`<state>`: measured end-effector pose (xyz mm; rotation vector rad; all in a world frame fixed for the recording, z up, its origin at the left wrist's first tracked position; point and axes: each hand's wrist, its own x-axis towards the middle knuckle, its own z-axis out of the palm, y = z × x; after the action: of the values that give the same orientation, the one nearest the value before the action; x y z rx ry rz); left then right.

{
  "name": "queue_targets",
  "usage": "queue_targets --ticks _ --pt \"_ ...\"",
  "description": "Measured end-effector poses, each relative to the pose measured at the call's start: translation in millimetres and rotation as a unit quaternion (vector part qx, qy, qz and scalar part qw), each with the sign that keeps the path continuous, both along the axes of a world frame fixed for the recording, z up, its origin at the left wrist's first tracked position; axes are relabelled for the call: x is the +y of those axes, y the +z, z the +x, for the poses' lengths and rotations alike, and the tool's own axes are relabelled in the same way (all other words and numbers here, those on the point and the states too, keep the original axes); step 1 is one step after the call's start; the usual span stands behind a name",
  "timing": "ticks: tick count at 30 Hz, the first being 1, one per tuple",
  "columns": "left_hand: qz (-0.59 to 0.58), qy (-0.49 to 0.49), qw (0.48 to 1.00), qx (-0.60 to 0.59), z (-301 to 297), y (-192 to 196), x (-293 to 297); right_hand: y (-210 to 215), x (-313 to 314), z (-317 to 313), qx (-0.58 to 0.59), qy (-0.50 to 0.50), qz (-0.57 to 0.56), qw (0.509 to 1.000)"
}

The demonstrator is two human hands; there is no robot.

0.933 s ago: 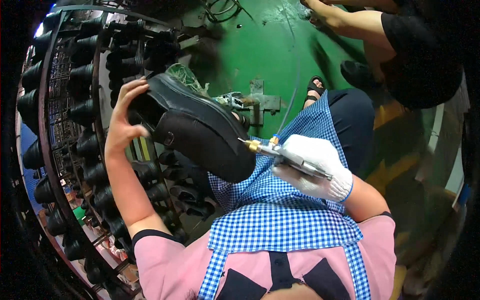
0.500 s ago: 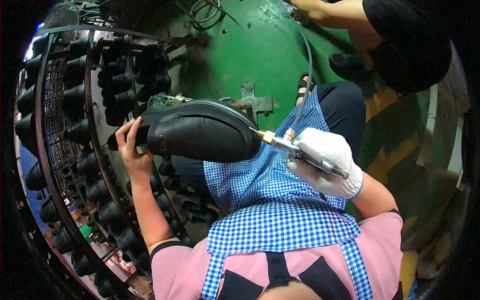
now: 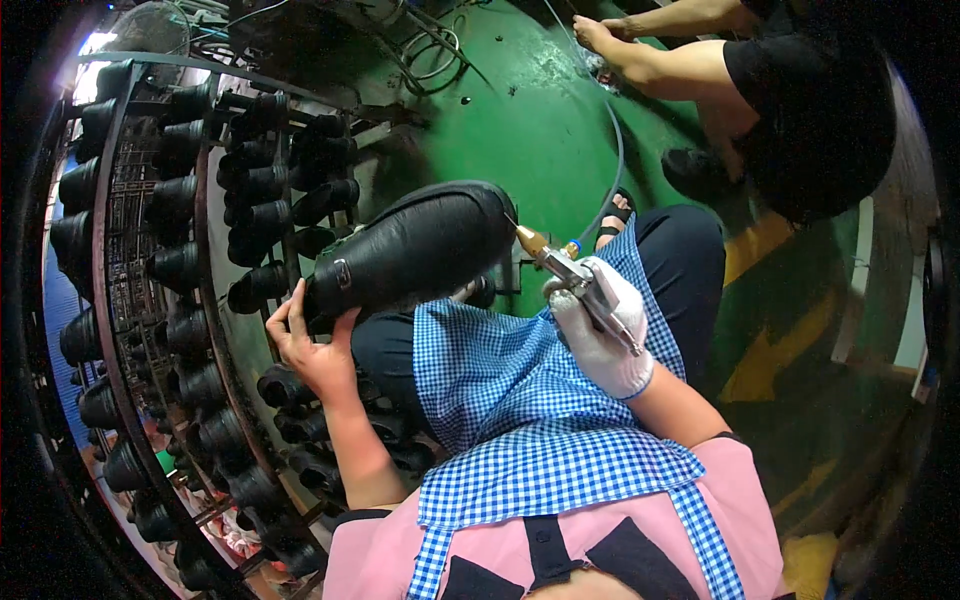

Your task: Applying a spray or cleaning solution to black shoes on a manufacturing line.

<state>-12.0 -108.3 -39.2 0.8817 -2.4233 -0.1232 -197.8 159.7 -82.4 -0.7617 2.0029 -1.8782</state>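
Note:
A black leather shoe [image 3: 425,245] with a small metal ornament hangs in front of me, its toe pointing away to the right. My bare left hand [image 3: 318,352] grips it at the heel end, thumb and fingers around the opening. In a white knit glove, my right hand [image 3: 605,325] is wrapped around a metal spray gun [image 3: 578,275] with a brass nozzle. The gun's thin needle tip is right by the shoe's toe edge; whether it touches I cannot tell. A grey air hose [image 3: 619,150] runs from the gun's blue fitting toward the far side.
Metal racks [image 3: 110,300] full of black shoes stand close on my left. At the far right another person in a dark top [image 3: 805,120] crouches, hands near the hose. A coil of cable [image 3: 435,52] lies on the green floor [image 3: 540,120]. A checked apron [image 3: 560,440] covers my lap.
The shoe has turned, its toe tilting up and its upper facing me more. My left hand has moved right and nearer; my gloved hand with the spray gun has shifted slightly left.

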Motion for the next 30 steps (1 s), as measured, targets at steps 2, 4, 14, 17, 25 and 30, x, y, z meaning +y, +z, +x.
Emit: queue_targets --ticks 2,4,14,17,25,30 --pt "-0.009 0.050 0.999 -0.009 -1 -3 10 -4 -11 4 -0.004 -0.001 -0.013 1.000" --pt "-0.014 0.086 0.996 -0.029 -5 -2 26 -10 -26 8 0.044 -0.012 -0.028 0.999" --pt "0.066 0.013 0.994 -0.088 14 28 87 -29 -102 18 0.099 -0.006 -0.037 0.994" --pt "0.103 0.004 0.993 -0.053 14 25 92 -31 -106 29 0.073 0.023 -0.068 0.995" --pt "0.105 -0.008 0.994 -0.039 13 21 91 -21 -76 46 0.146 0.102 -0.001 0.984" --pt "0.105 -0.015 0.994 -0.030 12 19 89 -16 -51 56 0.144 0.128 -0.045 0.980"
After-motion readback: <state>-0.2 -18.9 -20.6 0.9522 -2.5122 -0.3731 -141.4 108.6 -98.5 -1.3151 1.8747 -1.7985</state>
